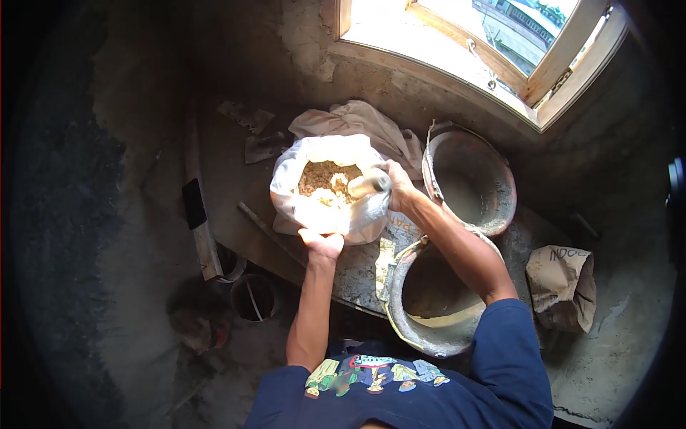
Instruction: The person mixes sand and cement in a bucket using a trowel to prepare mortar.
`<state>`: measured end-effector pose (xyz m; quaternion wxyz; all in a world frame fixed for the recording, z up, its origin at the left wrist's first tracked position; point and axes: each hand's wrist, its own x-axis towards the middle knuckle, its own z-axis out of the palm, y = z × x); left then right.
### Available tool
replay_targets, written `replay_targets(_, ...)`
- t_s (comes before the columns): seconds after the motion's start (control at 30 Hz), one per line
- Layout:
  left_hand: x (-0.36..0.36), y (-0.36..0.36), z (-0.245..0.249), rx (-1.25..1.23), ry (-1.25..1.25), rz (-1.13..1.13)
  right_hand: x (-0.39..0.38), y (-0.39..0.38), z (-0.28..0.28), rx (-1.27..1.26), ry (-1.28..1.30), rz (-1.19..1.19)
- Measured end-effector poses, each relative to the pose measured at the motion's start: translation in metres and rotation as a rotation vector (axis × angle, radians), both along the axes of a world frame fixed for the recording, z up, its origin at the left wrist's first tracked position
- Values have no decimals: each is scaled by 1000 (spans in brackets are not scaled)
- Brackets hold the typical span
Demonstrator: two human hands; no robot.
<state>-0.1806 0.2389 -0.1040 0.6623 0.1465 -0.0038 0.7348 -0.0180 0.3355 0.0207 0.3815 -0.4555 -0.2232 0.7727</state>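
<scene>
An open white sack [286,187] with its rim rolled outward stands on a board in front of me. Brown, crumbly material [321,176] shows inside it, lit brightly on the near side. My left hand [323,244] is at the sack's near edge, with its fingers against the rim. At the right edge, my right hand [398,187] has its fingers closed on the sack's side. Next to that hand, a pale object with a dark round end [380,183] leans over the material; whether the hand touches it is unclear.
Two buckets, one far [506,187] and one nearer [446,343], stand right of the sack. A paper bag [561,286] lies farther right. Cloth [364,120] is bunched behind, below an open window [529,89]. A long wooden bar [207,250] and small bucket [253,297] are left.
</scene>
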Motion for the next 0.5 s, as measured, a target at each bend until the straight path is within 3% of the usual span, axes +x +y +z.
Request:
replay_targets(0.03, 22, -12, 33, -423, 136, 289, 2, 7, -16, 69, 64, 25)
replay_targets(0.07, 33, -14, 26, -289, 152, 352, 14, 12, -31, 52, 34, 32)
replay_targets(0.1, 39, -19, 18, -163, 171, 412, 14, -3, -6, 26, 5, 37)
replay_targets(0.17, 28, -25, 18, -246, 64, 313, 21, 0, -5, 52, -81, 84)
replay_targets(0.23, 27, -27, 36, -307, -46, 216, 31, 1, -9, 177, -507, 243)
replay_targets(0.33, 44, -53, 71, -632, 229, 280, 41, -12, -5, 248, -624, 362)
replay_targets(0.37, 47, -59, 57, -632, 225, 282, 46, -17, 0, 249, -626, 365)
replay_targets(0.43, 50, -68, 36, -816, 558, 185, 47, -33, 29, 253, -842, 405)
replay_targets(0.5, 39, -77, 39, -873, 560, 109, 47, -35, 31, 196, -818, 381)
